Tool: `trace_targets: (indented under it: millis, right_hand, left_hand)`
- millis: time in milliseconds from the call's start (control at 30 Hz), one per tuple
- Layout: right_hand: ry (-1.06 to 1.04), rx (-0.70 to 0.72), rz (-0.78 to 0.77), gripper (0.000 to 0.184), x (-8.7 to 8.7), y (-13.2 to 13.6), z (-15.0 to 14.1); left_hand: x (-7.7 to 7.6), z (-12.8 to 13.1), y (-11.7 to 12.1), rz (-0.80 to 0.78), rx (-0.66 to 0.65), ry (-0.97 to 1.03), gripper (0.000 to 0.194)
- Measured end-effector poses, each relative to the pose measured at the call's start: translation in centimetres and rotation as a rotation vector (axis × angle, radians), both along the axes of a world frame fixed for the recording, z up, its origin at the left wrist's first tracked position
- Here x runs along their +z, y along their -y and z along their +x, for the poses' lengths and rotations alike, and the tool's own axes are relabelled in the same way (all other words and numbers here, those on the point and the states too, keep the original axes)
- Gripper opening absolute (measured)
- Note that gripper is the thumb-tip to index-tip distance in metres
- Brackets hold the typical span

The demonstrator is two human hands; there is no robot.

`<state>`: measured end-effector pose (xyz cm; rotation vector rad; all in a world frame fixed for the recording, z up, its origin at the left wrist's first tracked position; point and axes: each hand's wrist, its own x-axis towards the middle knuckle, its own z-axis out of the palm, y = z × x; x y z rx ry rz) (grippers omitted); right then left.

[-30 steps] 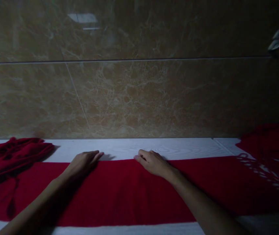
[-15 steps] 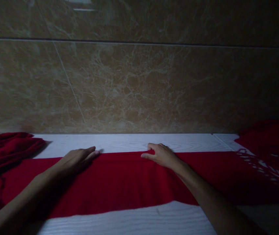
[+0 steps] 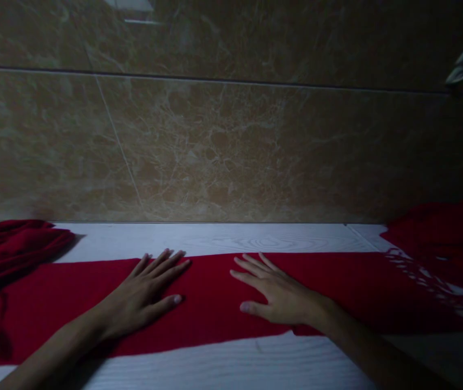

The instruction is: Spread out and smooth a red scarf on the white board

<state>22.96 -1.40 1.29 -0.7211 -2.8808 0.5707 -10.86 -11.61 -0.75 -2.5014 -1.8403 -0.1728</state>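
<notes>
A long red scarf lies stretched left to right across a white wood-grain table. My left hand rests flat on it, palm down, fingers spread and pointing toward the wall. My right hand lies flat on the scarf a little to the right, fingers also spread. Neither hand holds anything. The scarf's fringe trails off at the right end.
A bunched red scarf sits at the far left of the table. Another red cloth lies at the far right. A brown marble-tiled wall rises right behind the table. The scene is dim.
Both hands have come back from the scarf's far edge toward me and flattened out on its middle, fingers now spread. The scarf looks narrower front to back than a second ago.
</notes>
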Motion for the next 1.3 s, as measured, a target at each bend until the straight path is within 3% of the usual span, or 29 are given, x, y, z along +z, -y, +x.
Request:
trace_targets:
  millis: [167, 233, 400, 567, 700, 867, 1067, 1167, 1300]
  right_hand:
    - [0.063, 0.057, -0.049, 0.096, -0.1, 0.3, 1.4]
    - [0.069, 0.057, -0.075, 0.095, 0.5, 0.3, 1.3]
    - [0.003, -0.019, -0.024, 0.074, 1.0, 0.5, 0.8]
    - [0.087, 0.047, -0.087, 0.1, 0.1, 0.3, 1.5]
    - [0.077, 0.075, -0.103, 0.108, 0.5, 0.0, 1.9]
    - [-0.053, -0.027, 0.049, 0.075, 0.9, -0.2, 0.0]
    - [-0.126, -0.137, 0.157, 0.041, -0.2, -2.0, -4.5]
    - [-0.094, -0.237, 0.206, 0.029, -0.4, -3.2, -6.1]
    - [-0.069, -0.26, 0.231, 0.017, -0.5, -3.7, -7.2]
  left_hand:
    - [0.4, -0.6, 1.3, -0.023, -0.026, -0.04, 0.076]
    - [1.1, 0.2, 1.3, 0.008, -0.025, -0.041, 0.077]
    - [1.6, 3.0, 1.1, -0.049, -0.078, -0.005, 0.072]
    - [0.8, 3.3, 1.6, -0.14, -0.128, 0.03, 0.092]
    - [1.6, 3.0, 1.6, -0.149, -0.141, 0.036, 0.095]
    - [2.4, 5.0, 0.2, -0.059, -0.018, 0.067, 0.065]
    - [1.9, 5.7, -4.3, 0.074, 0.084, 0.246, 0.049]
    - [1.9, 4.4, -6.8, 0.018, 0.111, 0.376, 0.048]
    - [1.6, 3.6, -8.3, -0.091, 0.014, 0.536, 0.04]
